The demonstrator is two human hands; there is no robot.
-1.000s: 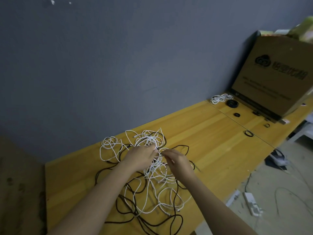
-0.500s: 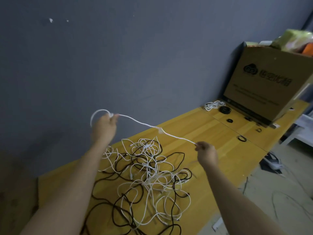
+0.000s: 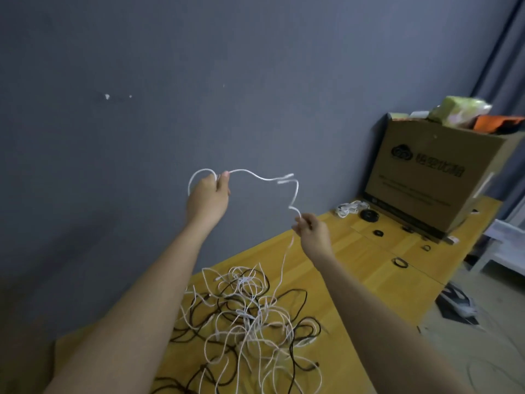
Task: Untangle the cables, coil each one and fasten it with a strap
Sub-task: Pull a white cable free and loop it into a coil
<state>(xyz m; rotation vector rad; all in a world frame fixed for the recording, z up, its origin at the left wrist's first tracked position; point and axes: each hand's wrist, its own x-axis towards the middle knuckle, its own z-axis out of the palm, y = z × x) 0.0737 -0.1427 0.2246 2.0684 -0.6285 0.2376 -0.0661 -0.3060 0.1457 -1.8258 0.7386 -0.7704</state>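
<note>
A tangle of white and black cables (image 3: 250, 317) lies on the yellow wooden table (image 3: 363, 268). One white cable (image 3: 267, 179) is lifted out of it. My left hand (image 3: 207, 194) holds it high up, pinching a small loop near the wall. My right hand (image 3: 312, 231) pinches the same cable lower and further right, above the table. The stretch between the hands sags in a wavy line. From my right hand the cable drops down into the tangle.
At the table's far right stand a cardboard box (image 3: 443, 177) with things on top, a coiled white cable (image 3: 350, 208), a coiled black one (image 3: 369, 215) and several small black straps (image 3: 400, 262). Power strips and cords lie on the floor (image 3: 460, 305) to the right.
Both hands have risen from the tangle with the white cable. Since half a second ago they moved higher and closer together, so the taut stretch between them now sags.
</note>
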